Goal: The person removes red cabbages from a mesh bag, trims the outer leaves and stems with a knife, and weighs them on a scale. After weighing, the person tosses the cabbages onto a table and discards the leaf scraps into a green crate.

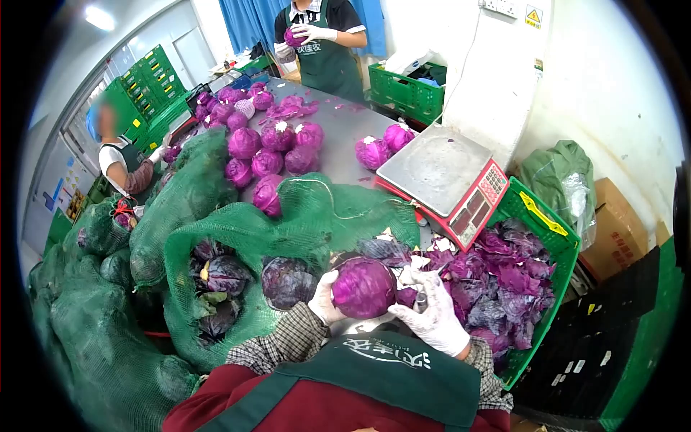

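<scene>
My left hand (325, 299), in a white glove, cups a round purple cabbage (363, 288) from the left, close to my chest. My right hand (434, 317), also gloved, presses against the cabbage's right side and grips a small knife (420, 301) whose blade is hard to make out. Just left of my hands lies an open green net sack (237, 237) holding several dark, untrimmed cabbages (286, 282). A green crate (547, 223) full of loose purple leaves (497, 288) stands to my right.
A red and silver scale (443, 173) sits on the steel table (342, 133) beyond my hands. Several trimmed cabbages (277, 140) lie further back. One person in a green apron stands at the far end holding a cabbage; another works at the left. Net sacks pile up at left.
</scene>
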### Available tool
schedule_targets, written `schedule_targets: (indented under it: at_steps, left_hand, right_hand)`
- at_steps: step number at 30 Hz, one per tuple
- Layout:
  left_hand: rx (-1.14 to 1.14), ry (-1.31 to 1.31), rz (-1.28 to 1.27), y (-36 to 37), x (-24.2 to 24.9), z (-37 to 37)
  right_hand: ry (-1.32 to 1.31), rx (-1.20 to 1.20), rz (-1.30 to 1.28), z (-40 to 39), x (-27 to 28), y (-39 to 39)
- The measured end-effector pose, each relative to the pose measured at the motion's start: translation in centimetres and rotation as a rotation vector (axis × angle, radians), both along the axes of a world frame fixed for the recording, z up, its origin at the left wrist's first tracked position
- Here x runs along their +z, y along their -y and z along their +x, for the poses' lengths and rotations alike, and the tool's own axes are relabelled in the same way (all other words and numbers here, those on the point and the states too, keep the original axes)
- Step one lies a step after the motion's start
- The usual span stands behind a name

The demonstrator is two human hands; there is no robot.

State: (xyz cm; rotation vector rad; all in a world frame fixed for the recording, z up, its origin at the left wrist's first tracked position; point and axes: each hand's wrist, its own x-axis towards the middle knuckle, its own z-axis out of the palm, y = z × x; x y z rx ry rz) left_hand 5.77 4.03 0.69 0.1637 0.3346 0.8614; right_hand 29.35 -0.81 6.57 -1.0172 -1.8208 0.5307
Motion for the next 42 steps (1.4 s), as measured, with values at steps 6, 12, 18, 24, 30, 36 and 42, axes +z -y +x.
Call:
schedule_targets:
  at_steps: [6,12,18,24,30,36,42]
  left_hand:
    - [-0.127,0.022,0.175,-0.2,0.2,-1.5]
    - [-0.102,-0.057,0.242,-0.1,0.8,-1.1]
    - [-0.124,-0.077,0.229,0.2,1.6,-0.8]
    - [-0.145,-0.162,0.351,0.2,2.4,-1.1]
    - [-0.035,-0.323,0.495,0.2,4.9,-0.9]
    - [-0.012,-0.391,0.502,0.6,5.1,-0.6]
    - [-0.015,-0.343,0.633,0.6,6.4,-0.8]
  right_hand:
    - [0.162,0.155,0.234,-0.5,0.8,-0.1]
    - [0.193,0.088,0.225,-0.6,-0.9,0.0]
    - [0.107,0.037,0.086,-0.5,1.0,0.5]
    - [0.143,0.076,0.279,-0.4,-0.4,0.3]
    - [-0.026,0.064,0.001,-1.0,-0.4,0.9]
    - [-0.130,-0.044,-0.052,-1.0,-0.6,0.6]
    - [-0.548,0.260,-0.835,0.1,-0.3,0.7]
